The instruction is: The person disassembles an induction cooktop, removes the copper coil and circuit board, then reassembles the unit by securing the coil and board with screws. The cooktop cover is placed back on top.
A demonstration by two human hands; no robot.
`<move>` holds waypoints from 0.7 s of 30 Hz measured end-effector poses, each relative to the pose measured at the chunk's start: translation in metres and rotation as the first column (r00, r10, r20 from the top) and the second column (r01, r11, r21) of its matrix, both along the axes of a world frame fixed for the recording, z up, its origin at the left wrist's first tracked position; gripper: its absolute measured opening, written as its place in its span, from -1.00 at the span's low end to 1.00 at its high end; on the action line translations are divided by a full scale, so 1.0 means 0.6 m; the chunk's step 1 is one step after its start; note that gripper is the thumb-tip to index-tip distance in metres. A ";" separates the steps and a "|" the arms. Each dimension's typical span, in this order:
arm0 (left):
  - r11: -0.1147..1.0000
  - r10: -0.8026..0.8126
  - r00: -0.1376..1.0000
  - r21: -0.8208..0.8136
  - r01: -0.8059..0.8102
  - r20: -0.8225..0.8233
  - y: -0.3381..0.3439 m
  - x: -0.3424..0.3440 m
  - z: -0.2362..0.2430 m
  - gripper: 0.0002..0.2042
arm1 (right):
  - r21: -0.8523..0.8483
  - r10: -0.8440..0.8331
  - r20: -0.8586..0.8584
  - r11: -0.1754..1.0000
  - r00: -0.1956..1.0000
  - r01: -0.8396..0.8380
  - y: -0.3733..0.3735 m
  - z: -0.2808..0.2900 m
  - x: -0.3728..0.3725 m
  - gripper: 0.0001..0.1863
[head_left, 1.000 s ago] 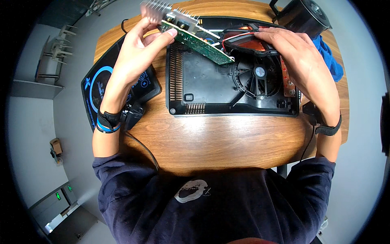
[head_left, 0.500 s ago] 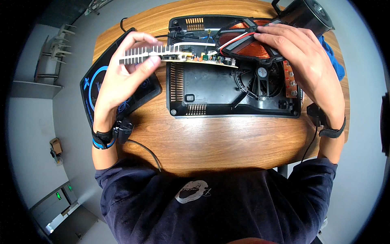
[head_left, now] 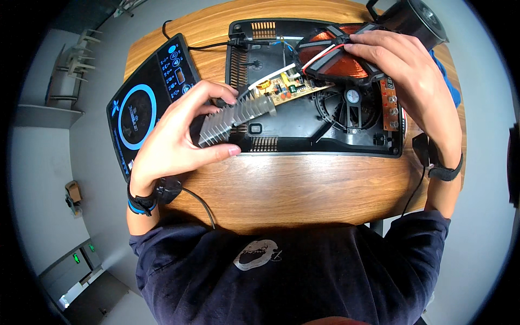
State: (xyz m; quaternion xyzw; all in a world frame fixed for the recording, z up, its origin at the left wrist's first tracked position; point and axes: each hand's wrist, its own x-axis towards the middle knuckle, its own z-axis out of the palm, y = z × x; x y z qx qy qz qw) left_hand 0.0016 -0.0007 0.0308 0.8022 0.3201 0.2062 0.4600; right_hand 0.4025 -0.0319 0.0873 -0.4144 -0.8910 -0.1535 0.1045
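My left hand [head_left: 176, 127] curls around the finned metal heat sink [head_left: 233, 119] of a circuit board [head_left: 290, 89]. Its fingers lie at the far side, and the thumb stretches along the near side. The board sits slanted over the left part of an open black induction cooker base [head_left: 281, 149], its components facing up. My right hand [head_left: 414, 70] grips a round copper coil [head_left: 346, 70] on a black spoked frame, held tilted above the base's far right part. Red and white wires run from the coil toward the board. Below the coil is a fan [head_left: 352, 108].
The cooker's black top panel [head_left: 135, 116] with a blue ring lies at the left. A small orange display board [head_left: 390, 105] is at the base's right side. Behind stand a black pot [head_left: 414, 24] and a blue cloth [head_left: 447, 81]. A black cable [head_left: 208, 47] enters the base.
My left hand has moved nearer and to the right, swinging the heat sink end toward me. The board has turned from edge-on to showing its components. The coil has shifted slightly right.
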 end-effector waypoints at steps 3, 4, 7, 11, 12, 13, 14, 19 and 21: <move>0.999 -0.018 0.997 0.048 0.022 -0.073 -0.007 0.005 0.007 -0.41 | 0.026 -0.010 0.046 1.000 0.999 0.009 -0.009 -0.005 0.001 -0.46; 0.998 -0.018 0.995 0.050 0.023 -0.097 -0.008 0.006 0.008 -0.43 | 0.037 -0.012 0.069 0.999 0.998 0.010 -0.012 -0.005 0.000 -0.46; 0.994 -0.013 0.996 0.110 0.022 -0.084 -0.006 0.005 0.009 -0.49 | 0.089 -0.025 0.139 0.996 0.990 0.013 -0.022 -0.003 -0.005 -0.47; 0.979 0.051 0.997 0.196 -0.062 0.065 0.005 0.003 -0.002 -0.54 | 0.187 -0.050 0.223 0.982 0.974 0.007 -0.033 0.000 -0.011 -0.50; 0.982 0.063 0.995 0.171 -0.077 0.083 0.009 0.002 -0.005 -0.55 | 0.202 -0.044 0.238 0.979 0.970 -0.005 -0.035 0.010 -0.014 -0.50; 0.985 0.076 0.992 0.146 -0.091 0.101 0.013 0.000 -0.009 -0.56 | 0.217 -0.038 0.252 0.976 0.967 -0.019 -0.034 0.018 -0.018 -0.51; 0.987 0.090 0.989 0.120 -0.105 0.118 0.014 -0.001 -0.012 -0.57 | 0.248 -0.033 0.276 0.968 0.960 -0.038 -0.033 0.024 -0.022 -0.51; 0.999 0.046 0.999 0.016 -0.046 0.028 0.016 0.013 -0.018 -0.51 | 0.412 0.163 0.317 0.864 0.935 -0.290 0.002 0.058 -0.021 -0.63; 0.991 0.007 0.998 0.136 0.002 -0.061 0.012 0.022 -0.012 -0.49 | 0.378 0.070 0.325 0.905 0.943 -0.197 -0.012 0.045 -0.026 -0.66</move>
